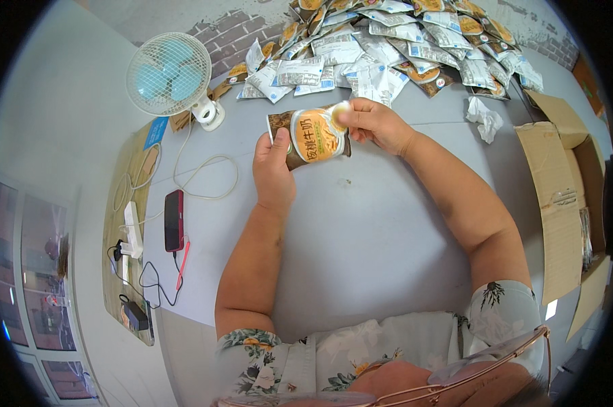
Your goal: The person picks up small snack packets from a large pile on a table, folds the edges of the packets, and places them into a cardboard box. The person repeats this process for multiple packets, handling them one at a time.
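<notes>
A brown, white and orange printed foil packet (pixel 314 136) is held above the table, its front bearing large writing. My left hand (pixel 276 173) grips the packet's left end, thumb on the front face. At the upper right corner my right hand (pixel 375 124) pinches with thumb and fingertips. A blurred pale-yellow round patch (pixel 340 113) shows under the right thumb; whether it is a sticker or part of the print, I cannot tell. Just beyond the hands lies a heaped pile of similar packets (pixel 337 48), many with their white printed backs up.
A white clip-on fan (pixel 169 74) with blue blades stands at the back left. Below it lie a cable loop (pixel 235 175), a red-cased phone (pixel 174 221), a red pen (pixel 183 264) and a power strip (pixel 132 229). Crumpled tissue (pixel 483 119) and an open cardboard box (pixel 550 203) are at right.
</notes>
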`<action>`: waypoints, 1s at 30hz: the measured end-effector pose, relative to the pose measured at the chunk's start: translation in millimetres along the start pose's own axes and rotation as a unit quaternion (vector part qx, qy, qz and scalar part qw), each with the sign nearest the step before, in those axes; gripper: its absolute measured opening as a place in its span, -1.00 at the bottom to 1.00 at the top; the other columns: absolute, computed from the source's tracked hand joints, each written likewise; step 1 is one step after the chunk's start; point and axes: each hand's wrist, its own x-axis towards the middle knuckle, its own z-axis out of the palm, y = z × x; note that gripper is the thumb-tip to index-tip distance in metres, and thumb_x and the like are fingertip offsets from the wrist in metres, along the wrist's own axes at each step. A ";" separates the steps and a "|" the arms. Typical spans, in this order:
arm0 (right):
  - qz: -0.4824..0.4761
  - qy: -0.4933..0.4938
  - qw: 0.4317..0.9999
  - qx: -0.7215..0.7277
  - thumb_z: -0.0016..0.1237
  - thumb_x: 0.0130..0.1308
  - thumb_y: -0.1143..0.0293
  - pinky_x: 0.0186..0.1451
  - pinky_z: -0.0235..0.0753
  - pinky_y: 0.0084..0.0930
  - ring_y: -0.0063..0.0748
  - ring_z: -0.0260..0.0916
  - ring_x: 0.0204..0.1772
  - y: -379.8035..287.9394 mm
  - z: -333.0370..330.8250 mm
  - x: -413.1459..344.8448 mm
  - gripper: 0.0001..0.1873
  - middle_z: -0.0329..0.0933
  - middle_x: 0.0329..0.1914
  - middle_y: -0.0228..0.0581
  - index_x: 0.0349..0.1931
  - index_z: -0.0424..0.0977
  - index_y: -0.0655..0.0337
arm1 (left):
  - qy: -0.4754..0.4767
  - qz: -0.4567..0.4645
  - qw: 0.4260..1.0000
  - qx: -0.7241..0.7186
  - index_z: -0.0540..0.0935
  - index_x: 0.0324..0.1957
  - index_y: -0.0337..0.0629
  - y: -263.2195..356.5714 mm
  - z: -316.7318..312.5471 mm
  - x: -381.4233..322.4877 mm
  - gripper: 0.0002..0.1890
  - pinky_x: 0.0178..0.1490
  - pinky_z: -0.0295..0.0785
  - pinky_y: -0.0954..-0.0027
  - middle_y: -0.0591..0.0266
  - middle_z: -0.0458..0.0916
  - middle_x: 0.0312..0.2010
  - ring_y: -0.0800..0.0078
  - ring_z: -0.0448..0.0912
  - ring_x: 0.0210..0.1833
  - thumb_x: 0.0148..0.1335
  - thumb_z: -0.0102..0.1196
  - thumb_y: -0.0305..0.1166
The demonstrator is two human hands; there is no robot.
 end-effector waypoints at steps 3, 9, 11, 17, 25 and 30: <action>-0.005 0.003 1.000 0.010 0.19 0.15 -0.05 -0.37 0.30 -0.68 -0.66 0.29 -0.43 1.4 4.6 -0.5 -0.56 0.41 -0.47 -0.47 -0.29 0.47 0.15 | 0.015 -0.006 0.999 -0.051 0.47 0.00 -0.33 2.3 10.4 -3.2 -0.73 0.03 0.49 0.38 0.19 0.58 -0.09 0.48 0.56 -0.07 0.43 -0.07 -0.33; -0.016 0.014 0.995 0.093 0.19 0.19 0.02 -0.29 0.38 -0.67 -0.63 0.41 -0.29 4.5 14.2 -3.3 -0.54 0.52 -0.28 -0.36 -0.15 0.46 0.23 | -0.025 -0.017 0.999 -0.043 0.45 0.02 -0.31 2.1 17.5 -7.9 -0.71 0.02 0.51 0.42 0.20 0.58 -0.09 0.50 0.57 -0.09 0.42 -0.05 -0.30; -0.035 0.027 0.992 0.119 0.17 0.23 0.10 -0.22 0.47 -0.63 -0.60 0.48 -0.22 4.8 16.3 -4.5 -0.57 0.54 -0.22 -0.31 -0.11 0.44 0.26 | -0.032 -0.023 0.998 -0.038 0.44 0.06 -0.30 0.9 16.3 -7.3 -0.69 0.03 0.50 0.42 0.20 0.58 -0.07 0.50 0.57 -0.07 0.41 -0.04 -0.29; -0.036 0.008 0.975 0.221 0.08 0.33 0.25 0.00 0.57 -0.49 -0.51 0.53 -0.11 -8.2 24.9 -14.8 -0.67 0.55 -0.17 -0.24 -0.08 0.41 0.32 | -0.103 -0.169 0.979 -0.044 0.44 0.11 -0.27 7.3 11.1 -4.2 -0.56 0.00 0.51 0.40 0.19 0.59 -0.06 0.52 0.56 -0.06 0.34 0.08 -0.16; -0.045 0.024 0.996 0.068 0.09 0.32 0.12 -0.15 0.54 -0.58 -0.55 0.51 -0.18 -10.5 21.9 -11.7 -0.61 0.54 -0.17 -0.23 -0.15 0.43 0.32 | -0.073 -0.107 0.970 0.204 0.56 -0.02 -0.21 -1.3 9.8 -9.6 -0.60 -0.24 0.45 0.53 0.27 0.63 -0.18 0.60 0.56 -0.23 0.35 0.07 -0.07; -0.026 0.030 0.994 0.097 0.06 0.33 0.09 -0.23 0.55 -0.56 -0.57 0.51 -0.27 -2.9 23.0 -8.0 -0.61 0.55 -0.27 -0.26 -0.20 0.45 0.31 | -0.084 -0.006 0.967 0.239 0.54 0.03 -0.30 -8.0 12.4 -14.0 -0.56 -0.11 0.46 0.50 0.27 0.63 -0.16 0.59 0.55 -0.16 0.38 0.03 -0.08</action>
